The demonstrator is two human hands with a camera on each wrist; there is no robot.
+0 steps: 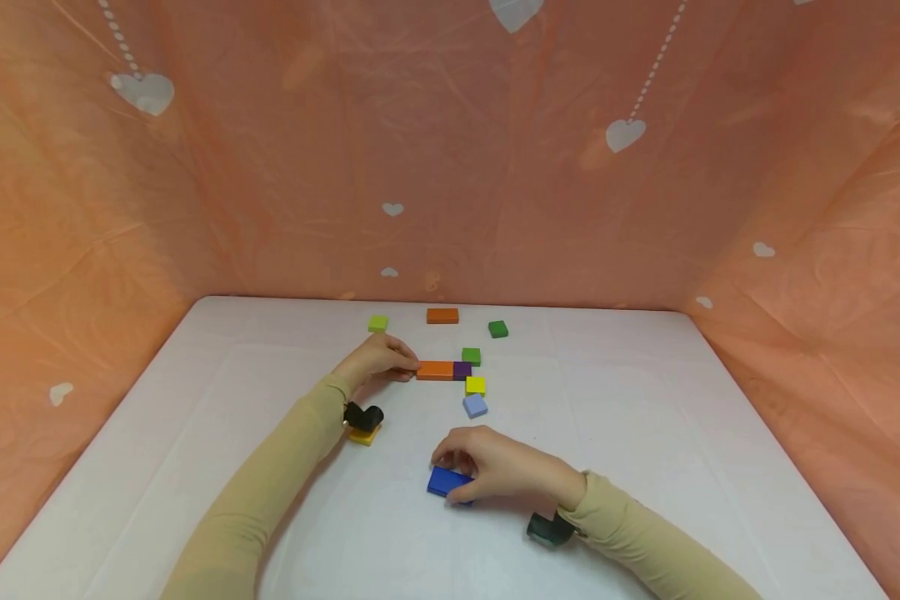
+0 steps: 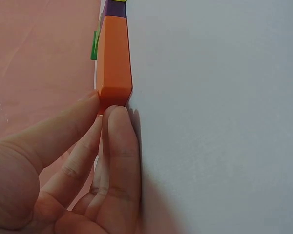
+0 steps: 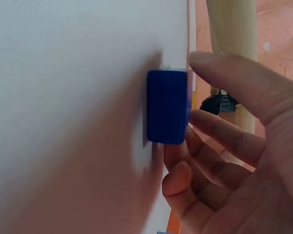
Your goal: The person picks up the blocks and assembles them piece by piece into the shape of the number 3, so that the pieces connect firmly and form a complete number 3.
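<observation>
On the white table the left hand [image 1: 378, 361] touches the left end of a flat orange block [image 1: 437, 371] with its fingertips. In the left wrist view its fingers look fairly straight, the thumb by one corner of the block. A dark purple block [image 1: 462, 371] lies end to end with the orange one. Nearer the front, the right hand [image 1: 502, 462] holds a blue block [image 1: 444, 481] low over or on the table. Its thumb lies along the near side and curled fingers are on the far side. The right wrist view shows the blue block's end [image 3: 167, 107].
Around the purple block lie a green block [image 1: 472, 357], a yellow block [image 1: 476, 386] and a pale blue block [image 1: 476, 406]. Further back are lime [image 1: 378, 323], orange [image 1: 442, 316] and dark green [image 1: 498, 329] blocks. An amber block [image 1: 363, 437] lies under the left wrist camera.
</observation>
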